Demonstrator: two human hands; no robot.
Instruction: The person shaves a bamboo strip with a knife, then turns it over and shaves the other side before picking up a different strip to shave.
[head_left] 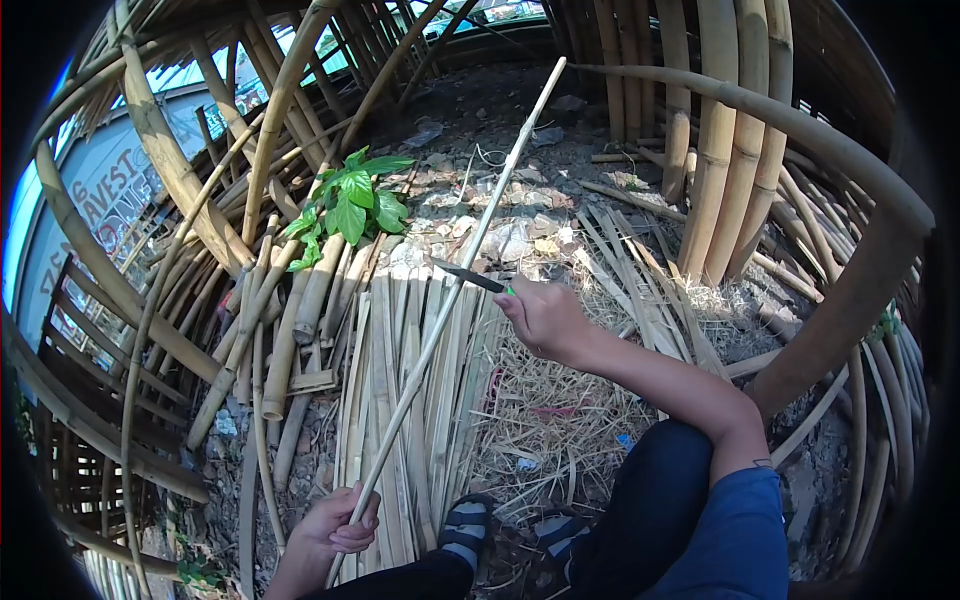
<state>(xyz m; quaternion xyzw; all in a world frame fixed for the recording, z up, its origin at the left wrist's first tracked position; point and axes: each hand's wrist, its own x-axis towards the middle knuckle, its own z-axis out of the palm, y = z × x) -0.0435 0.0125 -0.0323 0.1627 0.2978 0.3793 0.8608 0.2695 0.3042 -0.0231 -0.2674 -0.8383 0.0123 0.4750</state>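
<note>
My left hand is wrapped round the lower part of a long, thin bamboo strip, which slants up and away to the right. In my right hand is a knife with a dark blade and a bit of green at the handle. The blade points left and crosses the strip around its middle in this view. Most of the handle is hidden in my fist. Beneath the strip, a bundle of split bamboo slats lies on the ground before my feet.
Shavings cover the ground right of the slats. Thick bamboo poles stand at the right, and a bent pole arches beside my right arm. Leaning poles and a leafy green plant are on the left. More slats lie ahead.
</note>
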